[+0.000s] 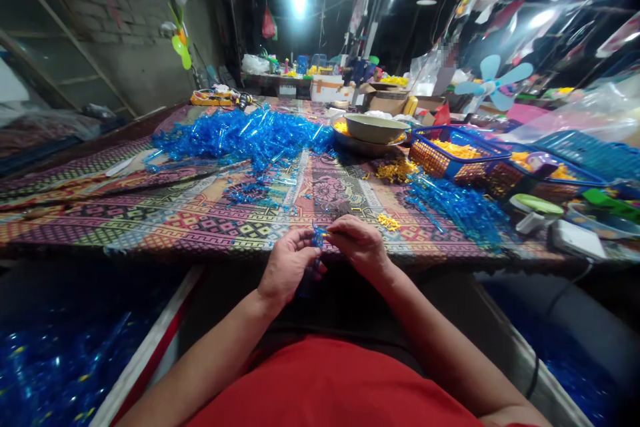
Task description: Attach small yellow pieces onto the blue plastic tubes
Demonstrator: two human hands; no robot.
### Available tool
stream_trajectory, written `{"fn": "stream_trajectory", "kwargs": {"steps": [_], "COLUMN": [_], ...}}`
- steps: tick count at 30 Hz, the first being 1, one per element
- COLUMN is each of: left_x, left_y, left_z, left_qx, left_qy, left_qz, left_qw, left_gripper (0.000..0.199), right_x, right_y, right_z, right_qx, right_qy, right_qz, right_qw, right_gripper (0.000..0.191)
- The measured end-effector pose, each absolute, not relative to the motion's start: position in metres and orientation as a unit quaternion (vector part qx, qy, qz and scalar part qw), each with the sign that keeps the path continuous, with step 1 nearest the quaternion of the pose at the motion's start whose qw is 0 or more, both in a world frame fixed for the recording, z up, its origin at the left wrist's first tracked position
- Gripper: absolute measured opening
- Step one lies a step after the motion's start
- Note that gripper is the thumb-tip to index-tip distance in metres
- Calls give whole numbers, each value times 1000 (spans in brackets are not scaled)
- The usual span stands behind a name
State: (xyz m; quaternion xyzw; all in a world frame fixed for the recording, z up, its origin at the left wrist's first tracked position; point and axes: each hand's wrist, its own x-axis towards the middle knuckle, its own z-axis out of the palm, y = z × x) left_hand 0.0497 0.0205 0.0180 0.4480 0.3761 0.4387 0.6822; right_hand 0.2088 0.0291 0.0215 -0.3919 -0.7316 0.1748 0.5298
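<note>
Just past the table's near edge, my left hand pinches a clear blue plastic piece, its lower part hanging beneath the fingers. My right hand meets it from the right, fingers closed on a small yellow plastic piece that touches the top of the blue one. Beyond my hands, a large heap of blue plastic pieces covers the back left of the patterned cloth. A smaller blue pile lies to the right, beside a little cluster of yellow pieces.
Blue baskets of yellow parts stand at the right, near stacked bowls. A small fan rises behind them. A white box sits at the front right edge. Containers of blue pieces flank my lap.
</note>
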Motion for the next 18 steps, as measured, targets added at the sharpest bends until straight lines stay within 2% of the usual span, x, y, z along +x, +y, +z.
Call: {"fn": "stream_trajectory", "kwargs": {"steps": [8,18], "left_x": [51,53], "left_y": [11,6], "left_z": [19,12], "left_qx": [431,498], "left_qy": [343,397], "left_qz": [420,442], "left_qw": [721,632], "left_gripper": [24,17], "right_x": [205,196], "right_y": [26,18], "right_z": [10,10], "right_qx": [-399,-365], "right_qy": [-734,-798], "right_qz": [175,71], "right_qw": [521,475], "right_gripper": [4,12]}}
